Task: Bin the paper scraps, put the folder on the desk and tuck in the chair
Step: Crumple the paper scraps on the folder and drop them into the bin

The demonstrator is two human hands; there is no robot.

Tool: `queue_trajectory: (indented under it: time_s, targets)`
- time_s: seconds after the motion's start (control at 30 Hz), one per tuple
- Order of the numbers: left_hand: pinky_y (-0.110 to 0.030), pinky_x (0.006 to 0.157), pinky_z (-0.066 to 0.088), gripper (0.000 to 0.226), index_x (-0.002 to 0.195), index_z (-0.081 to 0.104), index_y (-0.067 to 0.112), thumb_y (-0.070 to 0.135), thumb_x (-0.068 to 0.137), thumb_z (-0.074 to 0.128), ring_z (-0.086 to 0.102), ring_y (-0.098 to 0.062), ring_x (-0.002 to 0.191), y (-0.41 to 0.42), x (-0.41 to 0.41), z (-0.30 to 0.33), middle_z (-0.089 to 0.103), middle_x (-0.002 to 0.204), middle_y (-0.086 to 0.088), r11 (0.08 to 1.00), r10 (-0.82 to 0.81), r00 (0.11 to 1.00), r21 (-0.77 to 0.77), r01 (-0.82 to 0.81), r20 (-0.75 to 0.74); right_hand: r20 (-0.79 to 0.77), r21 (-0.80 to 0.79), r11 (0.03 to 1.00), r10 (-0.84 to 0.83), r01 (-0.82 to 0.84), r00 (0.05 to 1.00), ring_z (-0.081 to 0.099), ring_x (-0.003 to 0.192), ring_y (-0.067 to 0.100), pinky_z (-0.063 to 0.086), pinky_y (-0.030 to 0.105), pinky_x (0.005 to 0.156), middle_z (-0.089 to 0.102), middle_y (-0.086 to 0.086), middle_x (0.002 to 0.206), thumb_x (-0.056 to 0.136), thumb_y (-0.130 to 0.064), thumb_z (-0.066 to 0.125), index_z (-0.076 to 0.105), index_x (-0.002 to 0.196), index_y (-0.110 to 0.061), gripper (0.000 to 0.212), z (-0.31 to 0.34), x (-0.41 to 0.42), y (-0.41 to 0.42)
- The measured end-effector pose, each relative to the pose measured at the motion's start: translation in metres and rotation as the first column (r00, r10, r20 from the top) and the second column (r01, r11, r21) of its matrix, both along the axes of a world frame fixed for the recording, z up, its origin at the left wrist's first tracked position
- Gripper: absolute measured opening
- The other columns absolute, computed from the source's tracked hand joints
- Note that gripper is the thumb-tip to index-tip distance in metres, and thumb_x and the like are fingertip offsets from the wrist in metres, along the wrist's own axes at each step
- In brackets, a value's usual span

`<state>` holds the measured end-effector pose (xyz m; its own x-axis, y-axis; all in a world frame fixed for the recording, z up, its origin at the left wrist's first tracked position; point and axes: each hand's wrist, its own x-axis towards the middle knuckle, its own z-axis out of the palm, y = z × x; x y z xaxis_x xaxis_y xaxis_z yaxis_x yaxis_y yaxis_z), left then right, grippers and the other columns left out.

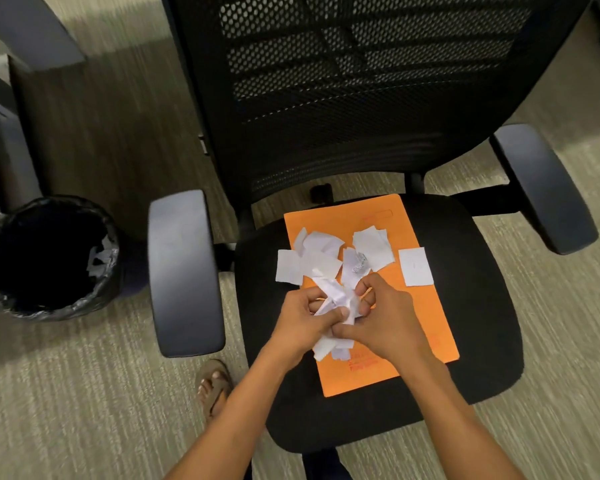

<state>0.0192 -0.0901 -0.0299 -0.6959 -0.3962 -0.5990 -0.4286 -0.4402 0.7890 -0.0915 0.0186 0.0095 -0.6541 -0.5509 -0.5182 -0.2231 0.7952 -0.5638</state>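
An orange folder [423, 306] lies flat on the black seat of an office chair [482, 341]. Several white paper scraps [321, 261] are scattered over the folder's far half, one [415, 266] off to the right. My left hand [305, 323] and my right hand [381, 320] meet over the folder's middle, both closed around one crumpled bunch of scraps [336, 299]. A bin [108, 282] with a black liner stands on the floor left of the chair, with a few white scraps inside.
The chair's mesh back [361, 81] rises at the far side, with armrests left [184, 271] and right [544, 188]. Dark desk furniture [21, 32] fills the upper left corner. My sandalled foot [215, 386] stands on the carpet by the seat's front left.
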Motion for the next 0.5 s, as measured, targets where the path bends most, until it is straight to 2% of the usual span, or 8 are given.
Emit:
queue_trajectory:
  time_s: [0.07,0.13,0.2,0.27,0.33,0.4,0.5]
  targets:
    - [-0.042,0.075,0.063,0.021,0.104,0.075,0.008,0.0,0.085,0.075,0.077,-0.027,0.086,-0.005,0.006,-0.001,0.079,0.094,-0.009,0.998,0.07,0.997,-0.01,-0.07,0.015,0.041,0.035,0.997,-0.076,0.074,0.996,0.064,0.07,0.006,0.045,0.022,0.054,0.064,-0.006,0.078,0.05,-0.054,0.094,0.056,0.1,-0.03,0.067,0.008,-0.007,0.004]
    - [-0.045,0.076,0.063,0.016,0.1,0.075,0.01,0.001,0.086,0.074,0.077,-0.029,0.086,-0.014,0.013,-0.003,0.079,0.093,-0.011,0.989,0.15,0.988,-0.02,-0.15,0.041,0.064,0.014,0.969,-0.247,0.247,0.967,0.067,0.076,0.009,0.045,0.024,0.057,0.066,-0.005,0.083,0.052,-0.059,0.09,0.059,0.099,-0.031,0.063,0.009,-0.02,0.017]
    - [-0.043,0.076,0.063,0.015,0.094,0.075,0.016,0.003,0.087,0.074,0.077,-0.025,0.085,-0.023,0.02,-0.006,0.08,0.09,-0.007,0.978,0.208,0.975,-0.047,-0.205,0.075,-0.05,0.0,0.937,-0.35,0.351,0.935,0.07,0.082,0.014,0.048,0.026,0.06,0.067,-0.003,0.09,0.059,-0.055,0.088,0.061,0.1,-0.026,0.057,-0.004,-0.029,0.035]
    - [-0.033,0.07,0.063,0.017,0.092,0.073,0.021,0.005,0.088,0.074,0.077,-0.018,0.083,-0.03,0.027,-0.008,0.079,0.088,-0.001,0.967,0.252,0.962,-0.066,-0.246,0.107,-0.184,0.119,0.954,-0.25,0.274,0.951,0.068,0.095,0.021,0.053,0.031,0.07,0.065,0.002,0.109,0.068,-0.047,0.088,0.062,0.112,-0.022,0.057,-0.027,-0.03,0.052]
    - [-0.029,0.068,0.061,0.017,0.095,0.071,0.021,0.005,0.089,0.073,0.076,-0.017,0.085,-0.032,0.031,-0.011,0.078,0.092,0.0,0.957,0.29,0.95,-0.052,-0.286,0.113,-0.188,0.262,0.953,-0.105,0.153,0.976,0.061,0.109,0.027,0.05,0.036,0.082,0.057,0.009,0.123,0.074,-0.039,0.086,0.061,0.125,-0.02,0.061,-0.052,-0.023,0.062]
    - [-0.032,0.072,0.061,0.017,0.101,0.07,0.019,0.006,0.089,0.072,0.075,-0.02,0.09,-0.03,0.036,-0.014,0.076,0.099,-0.003,0.952,0.307,0.942,-0.044,-0.304,0.135,-0.187,0.287,0.951,-0.061,0.114,0.98,0.058,0.105,0.027,0.046,0.032,0.082,0.057,0.012,0.125,0.08,-0.029,0.081,0.062,0.125,-0.018,0.05,-0.072,-0.015,0.067]
    - [-0.034,0.078,0.061,0.025,0.115,0.066,0.014,0.01,0.091,0.071,0.072,-0.022,0.098,-0.024,0.044,-0.018,0.074,0.109,-0.006,0.953,0.301,0.935,-0.042,-0.299,0.187,-0.202,0.216,0.96,-0.132,0.176,0.97,0.055,0.088,0.018,0.045,0.027,0.077,0.068,0.013,0.111,0.086,-0.019,0.077,0.071,0.107,-0.014,0.023,-0.082,-0.012,0.067]
